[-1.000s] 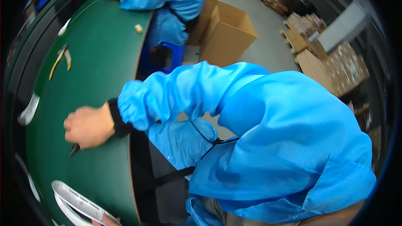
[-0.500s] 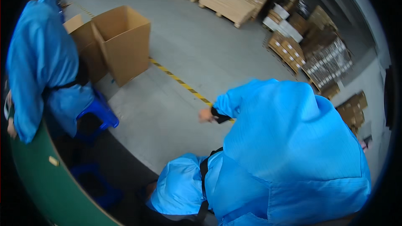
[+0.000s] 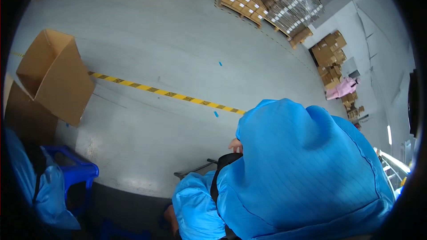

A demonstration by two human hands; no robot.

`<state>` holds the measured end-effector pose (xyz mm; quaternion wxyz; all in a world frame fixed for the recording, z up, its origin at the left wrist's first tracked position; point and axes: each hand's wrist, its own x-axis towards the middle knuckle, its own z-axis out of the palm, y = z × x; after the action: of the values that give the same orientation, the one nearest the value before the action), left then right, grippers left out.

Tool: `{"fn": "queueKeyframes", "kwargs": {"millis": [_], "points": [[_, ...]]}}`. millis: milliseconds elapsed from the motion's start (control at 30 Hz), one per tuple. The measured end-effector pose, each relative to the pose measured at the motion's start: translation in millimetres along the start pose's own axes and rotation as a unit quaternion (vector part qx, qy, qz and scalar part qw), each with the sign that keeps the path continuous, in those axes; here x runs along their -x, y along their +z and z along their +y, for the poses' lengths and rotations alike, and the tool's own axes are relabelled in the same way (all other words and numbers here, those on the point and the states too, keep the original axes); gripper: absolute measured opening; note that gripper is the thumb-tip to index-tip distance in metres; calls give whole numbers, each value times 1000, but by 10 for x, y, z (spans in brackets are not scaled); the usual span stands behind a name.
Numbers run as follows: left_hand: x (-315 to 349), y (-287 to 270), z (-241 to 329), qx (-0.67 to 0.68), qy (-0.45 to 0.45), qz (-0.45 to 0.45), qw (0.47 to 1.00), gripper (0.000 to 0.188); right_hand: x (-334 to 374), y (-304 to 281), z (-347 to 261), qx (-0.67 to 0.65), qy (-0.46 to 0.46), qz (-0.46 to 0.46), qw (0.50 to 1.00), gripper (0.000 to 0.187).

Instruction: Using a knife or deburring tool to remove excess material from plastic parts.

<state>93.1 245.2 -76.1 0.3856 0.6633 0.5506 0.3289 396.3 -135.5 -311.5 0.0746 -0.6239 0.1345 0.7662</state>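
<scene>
My right sleeve and torso, in blue cloth (image 3: pixel 307 164), fill the lower right. My right hand (image 3: pixel 235 146) shows only in part beyond the sleeve, low at my side, its visible fingers pointing down and slightly apart. Nothing shows in them; the palm is hidden. A black belt (image 3: pixel 215 182) crosses at the waist. Below the hand, apart from it, a thin grey metal bar (image 3: pixel 195 170) slants out from behind my blue clothing. My left hand is out of the picture.
Two open cardboard boxes stand at left, the nearer face on one box (image 3: pixel 66 80). A blue stool (image 3: pixel 75 171) is beside a seated person's blue clothing (image 3: pixel 49 195). Yellow-black floor tape (image 3: pixel 164 92) crosses the floor. Loaded pallets (image 3: pixel 244 6) and a pink-clad figure (image 3: pixel 342 89) are farther off.
The view has swung right, taking the green table out of sight. My right hand has drawn in from stretched out over the floor to close beside my body.
</scene>
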Motion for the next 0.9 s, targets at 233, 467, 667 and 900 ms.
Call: {"fn": "queueKeyframes", "kwargs": {"millis": [233, 467, 667, 900], "points": [[-181, 234, 106, 14, -4, -24, 1000, 27, -76, 66, -7, -47, -7, -30, 998, 46], [-157, 280, 147, 21, -19, -23, 999, 28, -149, 77, -23, -66, -7, -55, 996, 47], [-48, 228, 147, 42, -36, -3, 998, 28, -200, -13, -131, -51, 0, -74, 996, 49], [332, -247, -5, 59, -76, 96, 991, 28, -480, -289, -896, 64, 40, -125, 989, 51]]}}
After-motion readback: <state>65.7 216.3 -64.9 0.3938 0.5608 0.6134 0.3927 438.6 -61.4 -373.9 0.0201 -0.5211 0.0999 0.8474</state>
